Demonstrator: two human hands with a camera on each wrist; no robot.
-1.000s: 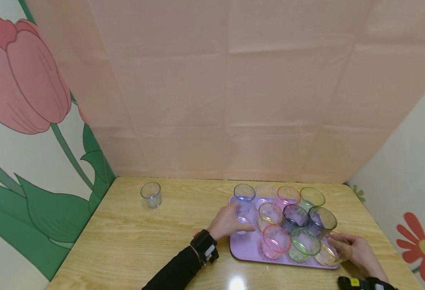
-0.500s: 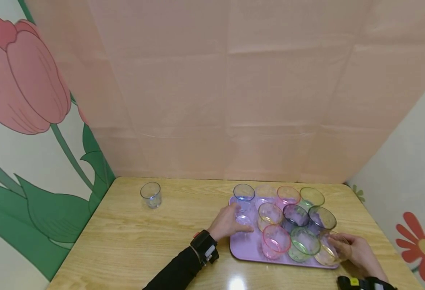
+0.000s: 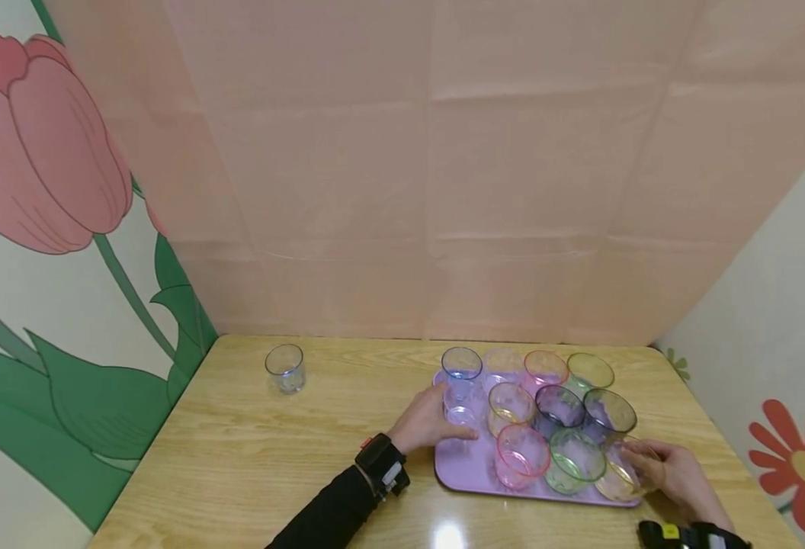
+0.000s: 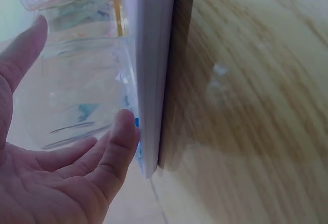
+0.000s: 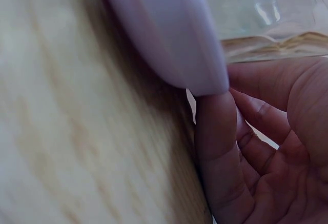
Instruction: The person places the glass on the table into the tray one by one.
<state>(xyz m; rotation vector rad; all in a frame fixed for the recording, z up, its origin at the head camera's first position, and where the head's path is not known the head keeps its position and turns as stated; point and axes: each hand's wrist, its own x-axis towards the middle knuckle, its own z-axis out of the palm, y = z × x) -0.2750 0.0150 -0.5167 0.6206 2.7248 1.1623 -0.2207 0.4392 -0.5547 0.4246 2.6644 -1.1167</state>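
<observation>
In the head view, my left hand (image 3: pixel 423 422) is beside a clear glass (image 3: pixel 463 404) at the left end of a purple tray (image 3: pixel 463 465), thumb and fingers spread about it. The left wrist view shows those fingers (image 4: pixel 115 157) slightly bent near the tray's edge. At the tray's near right corner, my right hand (image 3: pixel 680 476) pinches the rim, close against a yellow-rimmed glass (image 3: pixel 618 484). In the right wrist view its fingers (image 5: pixel 220 142) meet the tray end (image 5: pixel 205 75). Part of this hand shows through the glass.
Several tumblers with coloured rims stand close together on the tray, among them a red-rimmed glass (image 3: pixel 522 461) and a green-rimmed glass (image 3: pixel 574 465). One more glass (image 3: pixel 286 370) stands far left on the wooden table (image 3: pixel 293 457). A pinkish cloth (image 3: pixel 430 191) hangs behind.
My left thumb and fingers have eased slightly away from the clear glass, which stays on the tray. My right hand has stayed at the tray's corner.
</observation>
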